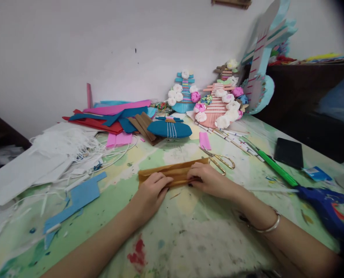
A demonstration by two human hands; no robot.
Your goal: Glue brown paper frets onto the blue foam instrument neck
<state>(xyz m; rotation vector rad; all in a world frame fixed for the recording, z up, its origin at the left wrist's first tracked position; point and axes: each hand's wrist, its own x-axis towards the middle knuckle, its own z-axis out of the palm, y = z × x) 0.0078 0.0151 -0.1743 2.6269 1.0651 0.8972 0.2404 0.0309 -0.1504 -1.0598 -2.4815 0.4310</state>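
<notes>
A strip of brown crepe paper [177, 170] lies crosswise on the table, its long near edge turned up. My left hand [153, 193] pinches that edge near the strip's left half, fingers bent over it. At the right end, my right hand [211, 179] has its fingers curled onto the paper; its fingertips are partly hidden. Just beyond the right hand lie gold-handled scissors [220, 158], blades pointing left, touching or nearly touching the paper's far corner. A small pink paper piece [204, 140] is beyond the scissors.
A blue paper instrument [169, 129] lies ahead, with flower-covered ones [218, 106] against the wall. Coloured crepe paper [111, 116], white string [64, 143] and blue card [82, 197] are left. A blue glue gun [322, 200] and a black rectangular object [289, 153] are right.
</notes>
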